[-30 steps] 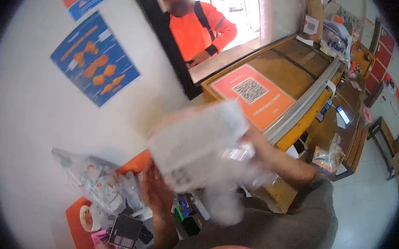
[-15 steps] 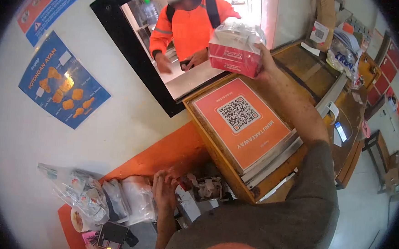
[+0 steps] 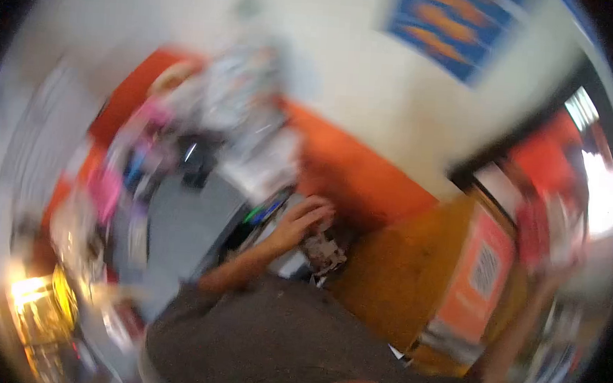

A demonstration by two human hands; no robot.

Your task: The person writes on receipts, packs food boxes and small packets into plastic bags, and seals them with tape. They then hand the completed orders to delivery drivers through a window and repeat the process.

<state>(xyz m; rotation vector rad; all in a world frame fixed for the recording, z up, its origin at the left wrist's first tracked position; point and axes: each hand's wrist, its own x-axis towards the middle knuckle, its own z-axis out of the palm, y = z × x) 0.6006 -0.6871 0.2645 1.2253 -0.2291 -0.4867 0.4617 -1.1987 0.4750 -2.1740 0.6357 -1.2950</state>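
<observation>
The view is smeared by motion. At the right, my right hand point(image 3: 552, 275) is shut on a red-and-white takeaway box package point(image 3: 546, 234), holding it up by the window opening. The fingers on it are blurred. My left hand point(image 3: 306, 218) is near the middle, its fingers loosely stretched and open, with nothing seen in them. It hovers over or rests at a small container of crumpled papers point(image 3: 325, 252); contact cannot be made out. White plastic bags point(image 3: 262, 164) lie just beyond it.
A wooden counter point(image 3: 399, 281) carries an orange QR-code sign point(image 3: 473, 272). Behind the window frame point(image 3: 514, 127) stands a person in an orange jacket point(image 3: 544, 153). Left of my body is a grey surface point(image 3: 192, 220) with a dark device point(image 3: 193, 155) and pink items point(image 3: 103, 193).
My head has turned left, so the window and the boxes now appear at the right edge. The package is still in my right hand. My left hand stays by the paper container.
</observation>
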